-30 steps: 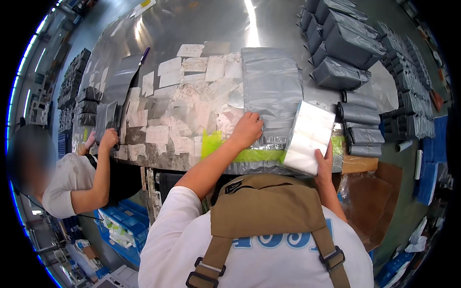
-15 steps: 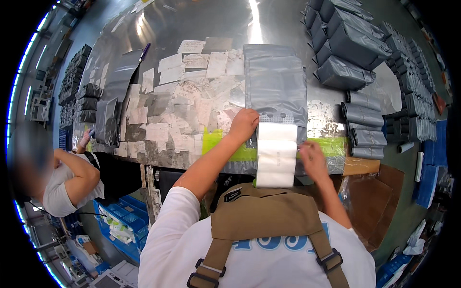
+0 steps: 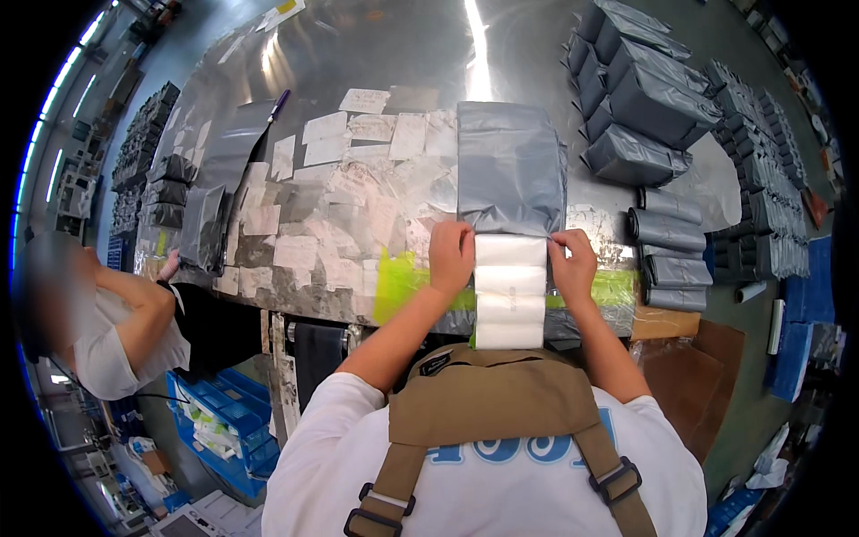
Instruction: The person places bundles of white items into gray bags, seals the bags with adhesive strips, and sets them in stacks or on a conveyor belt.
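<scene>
A stack of flat grey plastic bags (image 3: 510, 166) lies on the metal table in front of me, with its crumpled lower edge nearest me. Directly below that edge a white strip of folded, segmented material (image 3: 510, 295) runs down over the table's near edge toward my chest. My left hand (image 3: 451, 256) is closed at the lower left corner of the top grey bag, thumb and fingers pinched together. At the opposite corner, my right hand (image 3: 574, 259) pinches the bag's edge. Both hands sit beside the upper end of the white strip.
Grey wrapped packs (image 3: 649, 98) are piled at the right, with rolled grey bundles (image 3: 671, 251) nearer. A purple pen (image 3: 279, 103) lies at the left beside more grey plastic. Paper labels cover the tabletop. A co-worker (image 3: 134, 313) and a blue crate (image 3: 228, 421) are at the left.
My right hand has come up to the bag's corner, and my left hand has moved slightly down. The patterned patch by the strip's top is now hidden under plain grey plastic.
</scene>
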The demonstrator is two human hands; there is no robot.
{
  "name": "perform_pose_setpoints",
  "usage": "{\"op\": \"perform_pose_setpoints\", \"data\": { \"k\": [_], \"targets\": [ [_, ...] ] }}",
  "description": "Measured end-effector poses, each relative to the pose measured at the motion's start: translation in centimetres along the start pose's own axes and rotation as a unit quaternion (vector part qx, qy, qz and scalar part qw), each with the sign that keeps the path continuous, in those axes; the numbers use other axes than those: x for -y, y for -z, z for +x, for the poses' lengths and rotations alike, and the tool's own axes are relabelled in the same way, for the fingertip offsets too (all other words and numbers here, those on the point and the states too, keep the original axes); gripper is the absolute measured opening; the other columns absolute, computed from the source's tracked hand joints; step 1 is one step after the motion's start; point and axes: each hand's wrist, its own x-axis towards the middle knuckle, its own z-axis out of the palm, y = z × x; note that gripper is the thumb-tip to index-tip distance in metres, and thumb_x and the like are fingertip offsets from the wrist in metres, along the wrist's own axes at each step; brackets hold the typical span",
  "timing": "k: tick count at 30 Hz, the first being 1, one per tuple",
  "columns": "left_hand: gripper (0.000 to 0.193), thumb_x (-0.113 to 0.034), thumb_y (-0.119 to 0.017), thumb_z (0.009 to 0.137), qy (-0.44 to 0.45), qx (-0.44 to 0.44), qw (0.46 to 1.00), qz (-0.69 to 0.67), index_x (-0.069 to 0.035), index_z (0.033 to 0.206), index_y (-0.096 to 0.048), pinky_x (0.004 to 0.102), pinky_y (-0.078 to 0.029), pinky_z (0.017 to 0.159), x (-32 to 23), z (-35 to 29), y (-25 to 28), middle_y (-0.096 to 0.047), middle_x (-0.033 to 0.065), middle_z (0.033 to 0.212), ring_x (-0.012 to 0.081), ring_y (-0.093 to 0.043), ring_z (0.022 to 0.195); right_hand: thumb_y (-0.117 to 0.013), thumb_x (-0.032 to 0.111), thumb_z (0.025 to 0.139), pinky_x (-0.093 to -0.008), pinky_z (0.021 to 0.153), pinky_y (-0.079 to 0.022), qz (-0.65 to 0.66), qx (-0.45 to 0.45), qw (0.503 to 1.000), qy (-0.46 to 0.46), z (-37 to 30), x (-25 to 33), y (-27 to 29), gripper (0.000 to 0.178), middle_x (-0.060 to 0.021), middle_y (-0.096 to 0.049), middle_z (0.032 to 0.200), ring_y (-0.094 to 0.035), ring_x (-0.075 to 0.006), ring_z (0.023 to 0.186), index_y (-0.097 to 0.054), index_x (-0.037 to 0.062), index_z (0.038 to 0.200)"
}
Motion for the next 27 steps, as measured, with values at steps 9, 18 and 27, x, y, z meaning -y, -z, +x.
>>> {"op": "perform_pose_setpoints", "data": {
  "k": [9, 18, 27],
  "targets": [
    [0.026, 0.008, -0.06, 0.071, -0.061, 0.097, 0.993, 0.035, 0.001, 0.095, -0.052, 0.0421, -0.042, 0.079, 2.1, -3.6, 0.1, -0.053, 0.0177, 0.089, 0.039, -0.051, 0.087, -0.065, -0.003, 0.072, -0.0364, 0.07, -0.048, -0.052, 0.049, 0.989, 0.131, -1.6, -2.0, 0.2, 0.013, -0.0114, -0.058, 0.093, -0.058, -0.0314, 0.085, -0.06, 0.0031, 0.083],
    [0.008, -0.004, -0.064, 0.071, -0.029, 0.103, 0.982, 0.157, -0.005, 0.073, -0.056, 0.0424, -0.043, 0.069, 2.6, -2.3, -0.7, -0.052, 0.011, 0.079, 0.0332, -0.049, 0.08, -0.066, 0.004, 0.078, -0.0342, 0.066, -0.051, -0.072, 0.08, 0.992, -0.066, -0.9, -3.2, -1.6, 0.027, -0.0076, -0.064, 0.082, -0.065, -0.0252, 0.073, -0.06, 0.0105, 0.104],
    [0.004, -0.003, -0.065, 0.069, 0.004, 0.086, 0.988, 0.124, -0.004, 0.072, -0.063, 0.0404, -0.043, 0.069, 1.7, -3.1, -0.2, -0.054, 0.0113, 0.076, 0.0324, -0.05, 0.078, -0.066, 0.009, 0.08, -0.0324, 0.062, -0.05, -0.068, 0.059, 0.995, -0.041, -2.1, -3.6, -1.2, 0.025, -0.0083, -0.066, 0.079, -0.064, -0.0236, 0.069, -0.066, 0.0122, 0.105]
  ]
}}
